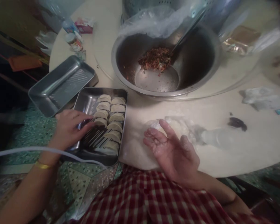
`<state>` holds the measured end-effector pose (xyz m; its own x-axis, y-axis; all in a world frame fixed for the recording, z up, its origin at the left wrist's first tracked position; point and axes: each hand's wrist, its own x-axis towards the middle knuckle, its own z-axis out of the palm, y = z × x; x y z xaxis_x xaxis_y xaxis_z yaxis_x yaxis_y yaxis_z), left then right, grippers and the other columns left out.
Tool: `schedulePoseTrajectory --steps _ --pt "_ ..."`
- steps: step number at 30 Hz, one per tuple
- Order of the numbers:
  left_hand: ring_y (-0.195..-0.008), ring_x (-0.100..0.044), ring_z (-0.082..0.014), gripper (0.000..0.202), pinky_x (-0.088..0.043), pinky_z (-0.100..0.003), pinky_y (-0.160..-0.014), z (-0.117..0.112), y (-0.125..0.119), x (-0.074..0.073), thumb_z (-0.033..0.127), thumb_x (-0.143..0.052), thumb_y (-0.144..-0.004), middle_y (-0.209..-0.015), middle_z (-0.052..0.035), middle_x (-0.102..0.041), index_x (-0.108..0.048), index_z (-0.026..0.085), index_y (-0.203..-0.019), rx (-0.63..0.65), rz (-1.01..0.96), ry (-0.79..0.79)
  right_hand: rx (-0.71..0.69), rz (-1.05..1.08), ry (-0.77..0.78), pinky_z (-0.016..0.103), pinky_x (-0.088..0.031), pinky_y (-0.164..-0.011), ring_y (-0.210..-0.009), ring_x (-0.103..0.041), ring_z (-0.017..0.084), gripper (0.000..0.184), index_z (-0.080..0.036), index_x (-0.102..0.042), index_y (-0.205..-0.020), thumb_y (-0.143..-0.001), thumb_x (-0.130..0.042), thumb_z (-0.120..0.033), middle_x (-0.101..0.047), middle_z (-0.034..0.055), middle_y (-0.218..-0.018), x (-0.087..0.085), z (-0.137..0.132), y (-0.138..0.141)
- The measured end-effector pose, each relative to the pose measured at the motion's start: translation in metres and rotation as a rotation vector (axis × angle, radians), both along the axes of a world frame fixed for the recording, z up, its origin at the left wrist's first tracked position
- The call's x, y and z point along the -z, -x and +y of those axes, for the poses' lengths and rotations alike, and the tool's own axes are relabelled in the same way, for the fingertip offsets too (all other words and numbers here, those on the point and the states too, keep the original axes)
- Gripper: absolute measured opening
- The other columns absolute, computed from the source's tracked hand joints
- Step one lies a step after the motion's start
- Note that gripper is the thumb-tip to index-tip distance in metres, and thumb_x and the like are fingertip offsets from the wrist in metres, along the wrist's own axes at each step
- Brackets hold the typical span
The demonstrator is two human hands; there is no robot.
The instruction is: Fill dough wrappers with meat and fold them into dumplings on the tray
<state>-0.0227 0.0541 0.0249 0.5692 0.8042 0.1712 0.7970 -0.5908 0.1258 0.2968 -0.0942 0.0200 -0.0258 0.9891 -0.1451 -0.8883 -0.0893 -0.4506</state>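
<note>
My left hand (pixel 71 126) reaches over the left wall of a metal tray (pixel 123 133), thumb and index finger apart. Their tips are at the left end of the lowest dumpling (pixel 100 122) in the left column; whether they touch it is unclear. Several more folded dumplings (pixel 116 117) lie in two columns in this tray. My right hand (pixel 175 152) is palm up and open, with white flour on its fingers and nothing in it. Behind it, partly hidden, pale dough (pixel 177 129) lies under clear plastic on the table.
A large metal bowl (pixel 121 82) holds dark minced filling (pixel 155 59) and a long-handled utensil (pixel 189 29). Another metal tray (pixel 60 88) stands at left. A clear cup-like item (pixel 218 138) lies right of the dough. A pale cable (pixel 49 150) crosses my left wrist.
</note>
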Motion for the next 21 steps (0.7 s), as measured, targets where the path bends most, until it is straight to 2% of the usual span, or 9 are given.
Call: schedulePoseTrajectory --steps 3,5,7,9,11,12,13,17,21 --pt "-0.091 -0.064 -0.0244 0.014 -0.045 -0.046 -0.091 -0.017 0.002 -0.018 0.035 -0.057 -0.097 -0.093 -0.0028 -0.073 -0.070 0.030 -0.100 -0.052 -0.076 -0.066 0.054 -0.022 -0.024 0.039 -0.058 -0.098 -0.110 -0.073 0.021 0.038 -0.032 -0.077 -0.118 -0.094 -0.059 -0.055 -0.082 0.0021 -0.111 0.003 0.002 0.000" --pt "-0.094 -0.065 -0.0262 0.014 -0.045 -0.049 -0.095 -0.036 -0.005 -0.032 0.031 -0.056 -0.097 -0.097 -0.0023 -0.073 -0.068 0.032 -0.101 -0.084 -0.104 -0.096 0.095 -0.035 -0.030 0.037 -0.059 -0.096 -0.105 -0.073 0.020 0.036 -0.031 -0.077 -0.115 -0.092 -0.061 -0.054 -0.082 0.0015 -0.107 0.004 0.005 -0.001" --pt "-0.098 -0.066 -0.0276 0.015 -0.045 -0.050 -0.098 -0.056 -0.021 -0.043 0.030 -0.054 -0.097 -0.099 -0.0016 -0.074 -0.068 0.033 -0.103 -0.100 -0.132 -0.125 0.137 -0.059 -0.045 0.037 -0.059 -0.093 -0.099 -0.073 0.019 0.034 -0.031 -0.077 -0.112 -0.091 -0.064 -0.054 -0.081 0.0003 -0.102 0.004 0.008 -0.002" --pt "-0.104 -0.067 -0.0277 0.018 -0.044 -0.051 -0.102 -0.073 -0.045 -0.047 0.030 -0.051 -0.098 -0.102 0.0001 -0.074 -0.067 0.034 -0.107 -0.138 -0.179 -0.141 0.182 -0.117 -0.078 0.038 -0.059 -0.091 -0.093 -0.072 0.018 0.031 -0.032 -0.076 -0.109 -0.089 -0.065 -0.053 -0.079 -0.0008 -0.098 0.000 0.009 -0.007" --pt "-0.091 -0.068 -0.0251 0.018 -0.050 -0.046 -0.089 -0.084 -0.074 -0.041 0.035 -0.052 -0.097 -0.099 0.0028 -0.074 -0.067 0.037 -0.107 0.004 -0.212 -0.098 0.248 -0.217 -0.121 0.041 -0.058 -0.093 -0.091 -0.070 0.018 0.029 -0.034 -0.073 -0.109 -0.089 -0.064 -0.053 -0.076 -0.0009 -0.097 -0.006 0.007 -0.017" --pt "-0.091 -0.068 -0.0260 0.019 -0.050 -0.046 -0.088 -0.088 -0.091 -0.035 0.038 -0.053 -0.096 -0.099 0.0019 -0.075 -0.067 0.037 -0.108 0.043 -0.234 -0.094 0.306 -0.276 -0.142 0.042 -0.058 -0.094 -0.090 -0.069 0.019 0.030 -0.034 -0.072 -0.110 -0.088 -0.065 -0.053 -0.074 -0.0008 -0.096 -0.009 0.004 -0.023" --pt "-0.095 -0.068 -0.0273 0.022 -0.049 -0.048 -0.092 -0.091 -0.108 -0.028 0.039 -0.050 -0.097 -0.100 0.0002 -0.076 -0.068 0.035 -0.110 0.052 -0.231 -0.081 0.375 -0.340 -0.148 0.043 -0.058 -0.094 -0.090 -0.069 0.019 0.030 -0.034 -0.070 -0.110 -0.087 -0.066 -0.053 -0.073 -0.0005 -0.095 -0.013 0.001 -0.030" --pt "-0.098 -0.064 -0.0293 0.041 -0.045 -0.047 -0.087 -0.092 -0.170 0.009 0.040 -0.038 -0.103 -0.103 -0.0082 -0.077 -0.075 0.025 -0.108 0.073 -0.183 -0.048 0.613 -0.536 -0.085 0.042 -0.058 -0.090 -0.084 -0.065 0.018 0.021 -0.033 -0.068 -0.101 -0.087 -0.066 -0.048 -0.067 -0.0005 -0.089 -0.019 -0.024 -0.057" --pt "-0.100 -0.061 -0.0326 0.040 -0.043 -0.047 -0.081 -0.082 -0.205 0.031 0.039 -0.042 -0.101 -0.108 -0.0123 -0.075 -0.077 0.023 -0.111 0.091 -0.159 -0.044 0.576 -0.552 -0.032 0.035 -0.057 -0.080 -0.078 -0.063 0.015 0.017 -0.028 -0.070 -0.091 -0.085 -0.071 -0.043 -0.069 0.0000 -0.088 -0.003 -0.050 -0.072"
